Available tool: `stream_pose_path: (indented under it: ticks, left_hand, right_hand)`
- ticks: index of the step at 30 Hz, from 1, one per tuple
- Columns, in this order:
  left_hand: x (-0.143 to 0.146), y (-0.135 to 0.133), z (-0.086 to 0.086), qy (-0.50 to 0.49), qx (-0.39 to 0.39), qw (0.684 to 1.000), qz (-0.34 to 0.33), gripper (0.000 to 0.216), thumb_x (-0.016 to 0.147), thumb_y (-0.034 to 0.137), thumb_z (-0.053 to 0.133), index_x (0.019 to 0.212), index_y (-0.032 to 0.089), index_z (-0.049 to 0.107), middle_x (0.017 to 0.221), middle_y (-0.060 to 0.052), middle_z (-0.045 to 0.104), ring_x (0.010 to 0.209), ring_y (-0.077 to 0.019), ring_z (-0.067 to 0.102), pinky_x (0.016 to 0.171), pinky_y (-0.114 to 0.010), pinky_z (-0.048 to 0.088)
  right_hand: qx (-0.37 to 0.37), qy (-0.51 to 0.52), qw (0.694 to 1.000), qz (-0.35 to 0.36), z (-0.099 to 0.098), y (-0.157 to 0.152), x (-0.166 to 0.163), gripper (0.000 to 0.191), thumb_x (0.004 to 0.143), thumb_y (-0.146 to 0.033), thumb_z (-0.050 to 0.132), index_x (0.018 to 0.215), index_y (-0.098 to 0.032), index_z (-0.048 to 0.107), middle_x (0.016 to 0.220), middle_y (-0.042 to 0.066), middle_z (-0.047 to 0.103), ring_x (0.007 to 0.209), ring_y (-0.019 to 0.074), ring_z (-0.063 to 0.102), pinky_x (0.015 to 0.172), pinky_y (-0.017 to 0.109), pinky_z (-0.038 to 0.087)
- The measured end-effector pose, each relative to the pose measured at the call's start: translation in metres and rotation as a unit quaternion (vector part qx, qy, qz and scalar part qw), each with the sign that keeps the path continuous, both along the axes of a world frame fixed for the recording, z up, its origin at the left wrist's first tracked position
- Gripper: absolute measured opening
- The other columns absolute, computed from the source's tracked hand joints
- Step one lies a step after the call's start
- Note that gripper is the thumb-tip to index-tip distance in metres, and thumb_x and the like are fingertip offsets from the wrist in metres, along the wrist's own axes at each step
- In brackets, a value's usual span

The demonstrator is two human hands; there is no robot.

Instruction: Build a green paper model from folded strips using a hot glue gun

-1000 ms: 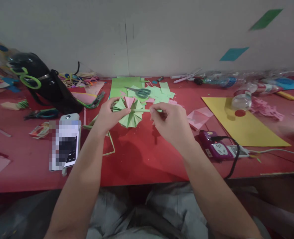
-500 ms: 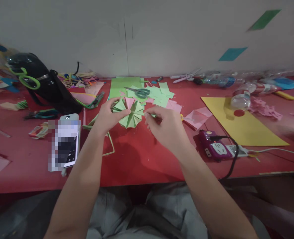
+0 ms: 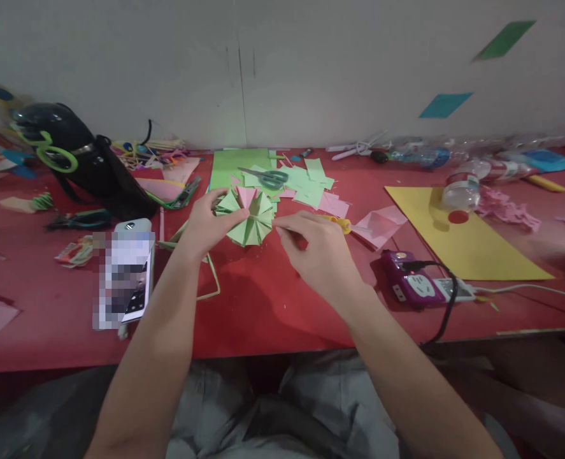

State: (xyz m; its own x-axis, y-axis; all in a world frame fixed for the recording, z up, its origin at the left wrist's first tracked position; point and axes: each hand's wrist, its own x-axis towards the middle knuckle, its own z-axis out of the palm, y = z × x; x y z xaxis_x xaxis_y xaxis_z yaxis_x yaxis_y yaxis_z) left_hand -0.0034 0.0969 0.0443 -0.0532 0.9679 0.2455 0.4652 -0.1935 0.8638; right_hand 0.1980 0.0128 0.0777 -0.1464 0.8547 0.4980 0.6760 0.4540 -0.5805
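My left hand (image 3: 210, 223) is closed on a round pleated paper rosette (image 3: 258, 223), mostly light green with a pink section at the top. The thumb lies across its front near the centre, and the fingers go behind it. My right hand (image 3: 313, 245) is at the rosette's right edge, its fingers bent and tips drawn together in a pinch. Whether anything is between those tips, or whether they touch the paper, I cannot make out. Behind the rosette, grey-green scissors (image 3: 275, 180) rest on green paper pieces (image 3: 306, 188). A yellow-handled tool (image 3: 342, 224) lies partly hidden beyond my right hand.
At left are a phone (image 3: 136, 280), a black bottle holder (image 3: 105, 166) and pliers (image 3: 84, 220). To the right lie a yellow sheet (image 3: 483, 248), a purple power adapter (image 3: 411, 280) with cables and a plastic bottle (image 3: 461, 191). The red table (image 3: 258, 312) ends before my lap.
My right hand has shifted slightly, its index finger stretching further toward the rosette's right edge. More of the yellow-handled tool shows behind it. My left hand and the rosette have barely moved.
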Motion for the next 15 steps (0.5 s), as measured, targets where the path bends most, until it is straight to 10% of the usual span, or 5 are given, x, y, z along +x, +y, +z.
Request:
stream_pose_path:
  ticks: [15]
  left_hand:
    - [0.006,-0.008,0.009,0.081,0.085,0.993,0.007,0.060,0.068,0.036,0.079,0.124,0.023,0.060,0.124,-0.007,0.066,0.117,-0.0276,0.062,0.109,-0.041,0.045]
  right_hand:
    - [0.004,0.021,1.000,-0.020,-0.013,0.003,-0.006,0.022,0.090,-0.018,0.054,0.086,-0.022,0.075,0.085,0.005,0.076,0.072,0.0183,0.067,0.067,0.029,0.049]
